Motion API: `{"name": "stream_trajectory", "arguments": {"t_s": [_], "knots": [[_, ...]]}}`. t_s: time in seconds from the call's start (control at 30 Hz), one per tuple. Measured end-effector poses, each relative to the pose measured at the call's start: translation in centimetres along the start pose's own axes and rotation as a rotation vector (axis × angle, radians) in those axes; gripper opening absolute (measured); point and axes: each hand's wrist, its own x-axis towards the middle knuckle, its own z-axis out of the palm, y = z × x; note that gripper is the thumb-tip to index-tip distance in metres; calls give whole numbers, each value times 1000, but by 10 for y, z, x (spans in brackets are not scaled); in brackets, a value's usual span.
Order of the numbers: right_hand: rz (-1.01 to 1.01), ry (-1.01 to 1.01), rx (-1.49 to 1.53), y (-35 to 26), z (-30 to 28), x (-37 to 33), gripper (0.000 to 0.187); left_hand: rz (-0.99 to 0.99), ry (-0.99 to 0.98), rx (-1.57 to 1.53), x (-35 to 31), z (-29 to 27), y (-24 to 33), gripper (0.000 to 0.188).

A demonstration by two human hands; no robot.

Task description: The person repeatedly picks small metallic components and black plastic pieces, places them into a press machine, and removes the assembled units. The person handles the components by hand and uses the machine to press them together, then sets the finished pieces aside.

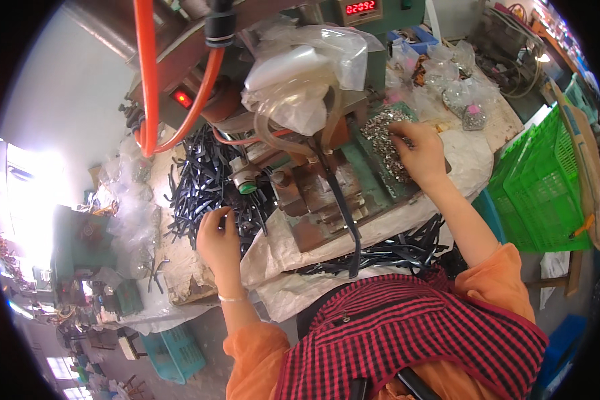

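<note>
The rusty press block (317, 200) and its black lever (343, 213) stand between the hands, crowded by black strips (197, 180).

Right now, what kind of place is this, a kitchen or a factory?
Probably a small factory workshop: a metal press machine on the bench, heaps of black parts, and bags of tiny metal pieces beside green crates.

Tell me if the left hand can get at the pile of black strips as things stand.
Probably yes: the left hand already rests at the edge of the pile of black strips, fingers touching them, with nothing between.
</note>
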Motion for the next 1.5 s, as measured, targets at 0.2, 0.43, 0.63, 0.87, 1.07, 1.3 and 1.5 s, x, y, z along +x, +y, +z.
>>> {"name": "stream_trajectory", "arguments": {"t_s": [0.2, 0.43, 0.63, 0.87, 1.07, 1.3, 1.5], "knots": [[62, 32, 5, 6, -12, -10, 14, -199, -347, 381, -4, 55, -12, 25], [294, 102, 104, 8, -53, -54, 14, -392, -361, -152, -29, 13, -26, 15], [-133, 27, 382, -78, -32, -10, 17, -259, -109, -805, -14, 15, 1, 16], [264, -84, 854, -111, 28, -24, 25, -282, 108, -870, -24, 36, 30, 13], [471, -126, 1231, -120, 22, -17, 35, 269, 342, -1061, 2, -5, 102, 9], [536, -197, 1219, -150, -1, -16, 41, 402, 261, -1036, 14, -8, 121, 8], [-33, -87, -129, -46, -22, -20, 32, 897, 148, -428, -14, 7, 140, 18]]}}
